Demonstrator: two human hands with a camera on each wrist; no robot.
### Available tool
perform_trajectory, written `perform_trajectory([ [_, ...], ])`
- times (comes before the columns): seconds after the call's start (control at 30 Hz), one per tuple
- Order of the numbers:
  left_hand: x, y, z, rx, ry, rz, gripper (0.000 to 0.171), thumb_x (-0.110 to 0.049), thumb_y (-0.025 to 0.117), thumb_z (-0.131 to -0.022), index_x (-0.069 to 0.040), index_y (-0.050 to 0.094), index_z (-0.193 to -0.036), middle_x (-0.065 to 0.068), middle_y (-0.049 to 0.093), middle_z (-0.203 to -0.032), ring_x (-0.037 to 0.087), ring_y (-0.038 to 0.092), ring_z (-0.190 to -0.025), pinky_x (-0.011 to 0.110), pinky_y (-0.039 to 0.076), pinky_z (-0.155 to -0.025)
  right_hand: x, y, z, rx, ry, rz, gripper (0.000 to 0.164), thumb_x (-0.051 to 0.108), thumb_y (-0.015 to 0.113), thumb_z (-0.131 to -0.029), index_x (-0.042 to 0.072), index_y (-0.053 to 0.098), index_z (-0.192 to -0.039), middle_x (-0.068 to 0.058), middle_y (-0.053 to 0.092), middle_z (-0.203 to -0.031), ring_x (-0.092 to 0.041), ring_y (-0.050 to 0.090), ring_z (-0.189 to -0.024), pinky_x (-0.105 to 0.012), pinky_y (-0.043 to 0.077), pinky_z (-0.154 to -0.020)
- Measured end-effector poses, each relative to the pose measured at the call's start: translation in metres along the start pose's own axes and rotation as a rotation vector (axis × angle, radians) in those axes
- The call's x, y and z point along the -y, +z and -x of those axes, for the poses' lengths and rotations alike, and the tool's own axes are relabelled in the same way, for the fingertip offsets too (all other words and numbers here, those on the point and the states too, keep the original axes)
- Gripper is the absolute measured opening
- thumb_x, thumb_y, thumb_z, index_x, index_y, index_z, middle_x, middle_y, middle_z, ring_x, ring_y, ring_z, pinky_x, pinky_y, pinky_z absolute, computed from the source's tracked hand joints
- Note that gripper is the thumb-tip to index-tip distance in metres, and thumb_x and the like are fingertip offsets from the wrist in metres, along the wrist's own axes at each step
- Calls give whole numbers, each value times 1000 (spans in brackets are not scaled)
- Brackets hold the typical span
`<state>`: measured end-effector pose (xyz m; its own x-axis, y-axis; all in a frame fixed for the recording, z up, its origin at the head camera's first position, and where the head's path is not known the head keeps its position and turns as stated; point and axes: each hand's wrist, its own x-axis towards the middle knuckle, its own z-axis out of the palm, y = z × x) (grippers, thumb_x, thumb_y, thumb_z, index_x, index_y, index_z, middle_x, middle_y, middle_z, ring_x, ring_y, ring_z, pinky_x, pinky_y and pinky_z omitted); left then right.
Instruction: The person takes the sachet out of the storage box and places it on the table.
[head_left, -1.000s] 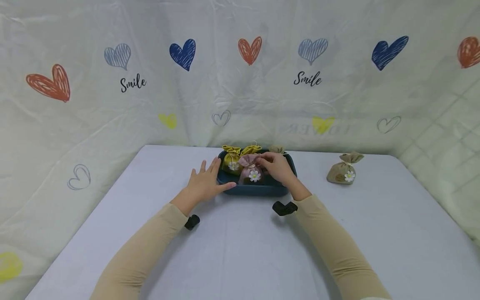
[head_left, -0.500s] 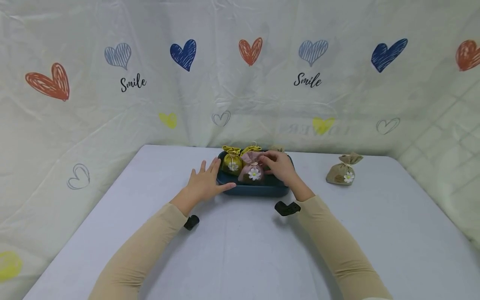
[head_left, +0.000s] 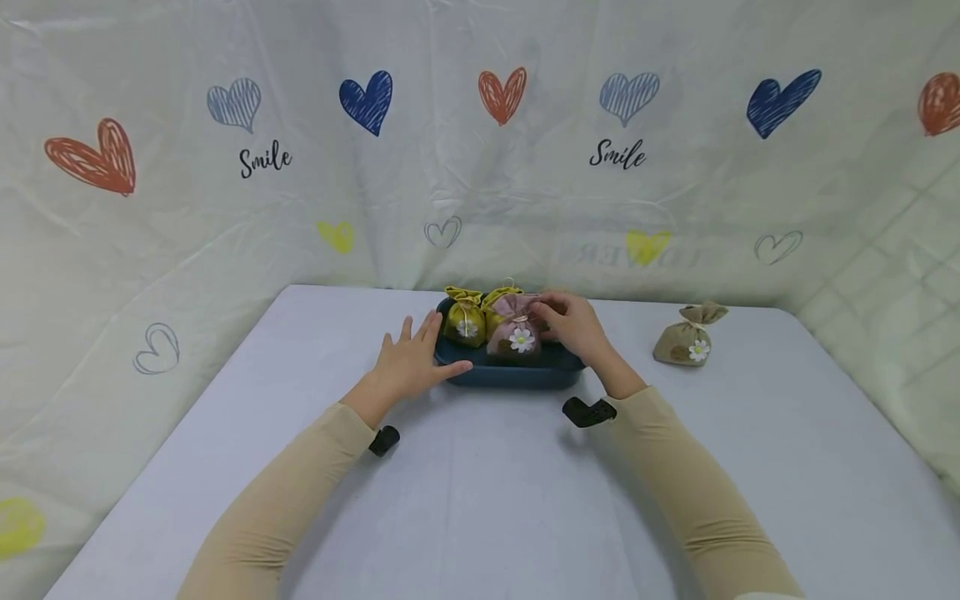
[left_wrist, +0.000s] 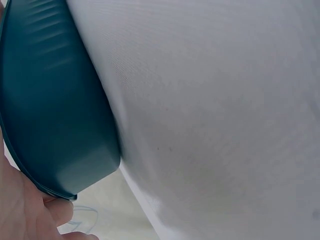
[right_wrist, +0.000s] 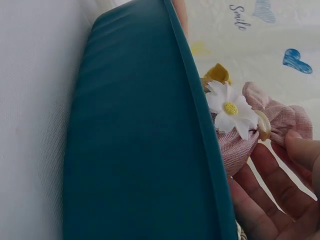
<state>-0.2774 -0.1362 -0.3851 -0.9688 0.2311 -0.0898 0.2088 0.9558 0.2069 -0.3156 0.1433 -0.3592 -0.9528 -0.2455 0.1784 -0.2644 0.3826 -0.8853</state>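
Observation:
A pink drawstring pouch (head_left: 504, 335) with a white daisy stands inside the dark teal tray (head_left: 510, 377). My right hand (head_left: 583, 329) pinches the pouch's gathered top between thumb and fingers, which shows closely in the right wrist view. With fingers spread, my left hand (head_left: 405, 365) rests at the tray's left end, and its fingertips meet the rim in the left wrist view. Left of the pink pouch sits a yellow pouch (head_left: 460, 321). Behind them pokes up the top of another yellow pouch (head_left: 501, 294). My right hand covers most of the tray's right side.
On the table (head_left: 450, 500) to the right of the tray stands a beige pouch (head_left: 675, 342) with a daisy. A pale sheet (head_left: 555, 192) printed with hearts hangs behind the table's back edge. Black wrist cameras sit under both wrists.
My right hand has shifted the pink pouch a little to the right within the tray. The left hand stays in place at the tray's left end.

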Motion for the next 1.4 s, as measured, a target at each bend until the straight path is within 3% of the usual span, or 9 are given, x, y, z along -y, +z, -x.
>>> perform_trajectory([
  [0.17, 0, 0, 0, -4, 0, -2, 112, -84, 42, -91, -13, 0, -166, 5, 4, -172, 41, 3, -155, 68, 11, -118, 1, -7, 3, 0, -11, -11, 33, 18, 56, -108, -6, 64, -129, -25, 68, -119, -37, 67, -108, -48, 59, -85],
  [0.5, 2, 1, -1, -5, -4, -6, 112, -84, 43, -90, -13, 0, -166, 6, 5, -172, 41, 4, -155, 69, 11, -118, 2, -23, 4, 5, 13, 19, 39, 25, 53, -110, -7, 61, -131, -27, 66, -123, -37, 65, -114, -45, 58, -88],
  [0.97, 1, 0, -1, -10, 3, -1, 112, -83, 44, -91, -13, 1, -166, 6, 5, -172, 42, 4, -155, 69, 11, -117, 15, -45, 14, 17, 6, 6, 38, 21, 52, -110, -9, 58, -134, -28, 63, -126, -36, 62, -116, -41, 57, -90],
  [1.4, 1, 1, -2, -4, -5, -3, 111, -83, 44, -91, -14, -1, -166, 5, 4, -172, 41, 3, -155, 69, 11, -118, 14, -62, 27, 17, -36, 32, 32, 16, 54, -109, -10, 63, -125, -25, 67, -114, -6, 66, -93, -29, 60, -79],
])
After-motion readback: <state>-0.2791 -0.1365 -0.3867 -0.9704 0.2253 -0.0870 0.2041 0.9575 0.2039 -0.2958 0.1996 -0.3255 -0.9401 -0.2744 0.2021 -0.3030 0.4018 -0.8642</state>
